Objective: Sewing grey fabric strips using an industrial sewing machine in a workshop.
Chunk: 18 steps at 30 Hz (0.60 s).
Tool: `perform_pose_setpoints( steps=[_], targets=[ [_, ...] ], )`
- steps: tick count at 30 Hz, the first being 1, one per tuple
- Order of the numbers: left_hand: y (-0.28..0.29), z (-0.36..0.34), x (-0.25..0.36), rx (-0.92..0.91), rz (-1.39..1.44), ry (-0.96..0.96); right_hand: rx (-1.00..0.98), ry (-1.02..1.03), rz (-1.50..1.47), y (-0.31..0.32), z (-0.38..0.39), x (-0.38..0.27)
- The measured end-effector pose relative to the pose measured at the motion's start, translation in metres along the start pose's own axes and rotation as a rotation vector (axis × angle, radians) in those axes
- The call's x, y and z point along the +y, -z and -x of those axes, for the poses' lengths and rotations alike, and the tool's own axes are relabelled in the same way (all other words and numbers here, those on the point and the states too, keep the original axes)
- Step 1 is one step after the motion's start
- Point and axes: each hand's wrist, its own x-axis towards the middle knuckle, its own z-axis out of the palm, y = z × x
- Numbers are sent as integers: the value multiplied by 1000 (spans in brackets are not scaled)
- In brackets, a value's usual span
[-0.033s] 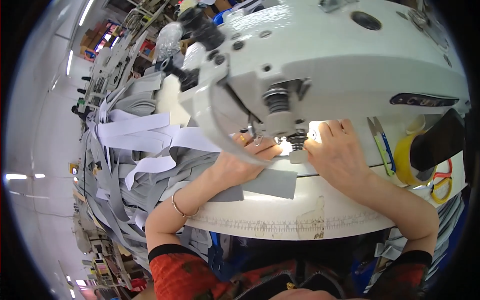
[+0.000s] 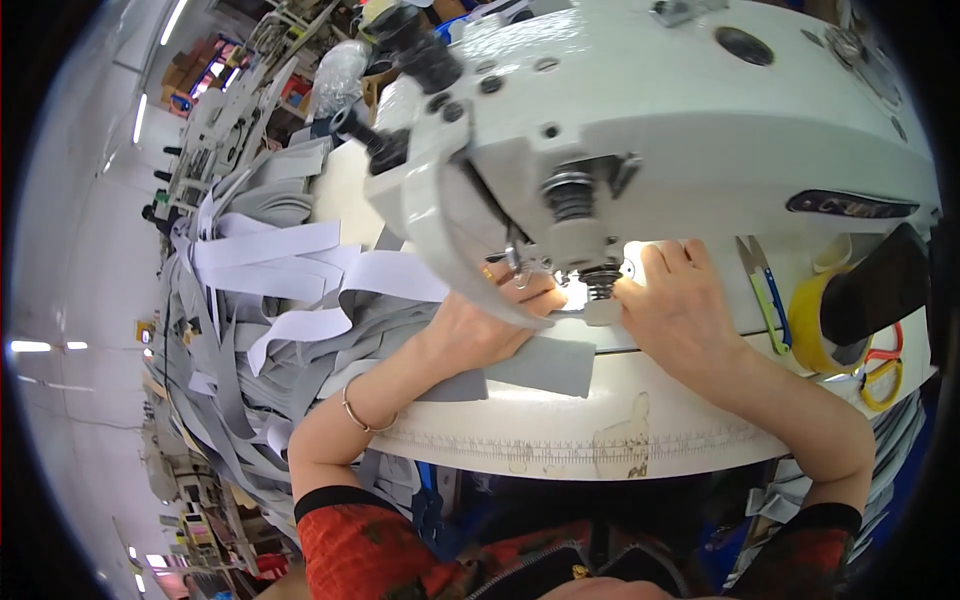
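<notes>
Below the needle area of a white sewing machine (image 2: 690,150), both my hands work close together. My left hand (image 2: 485,322) is closed on a pale fabric strip (image 2: 395,275) that runs in from the left. Its fingertips are partly hidden behind the machine's curved guard. A grey fabric piece (image 2: 545,366) lies flat by its wrist. Just right of the presser foot, my right hand (image 2: 680,305) has its fingers curled in a pinch. What they hold, if anything, is lost in the lamp's glare.
Grey and white strips (image 2: 270,250) pile up at the left. Right of my right hand lie thread snips (image 2: 765,300), a yellow tape roll (image 2: 825,320) and scissors with red and yellow handles (image 2: 882,384). A ruler scale (image 2: 560,455) edges the white table.
The machine head appears slightly farther right and lower in the picture. Both hands keep nearly the same place and grip.
</notes>
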Motion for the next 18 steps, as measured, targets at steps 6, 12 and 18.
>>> perform_pose_setpoints(
  steps=[6, 12, 18],
  targets=[
    [0, 3, -4, 37, 168, -3, 42, 21, -13, 2, -2, 2],
    [-1, 5, -7, 83, 196, -13, 75, 11, 13, 4, -7, -1],
    [-10, 7, -11, 122, 200, -28, 60, 2, -3, 5, -7, -1]
  ],
)
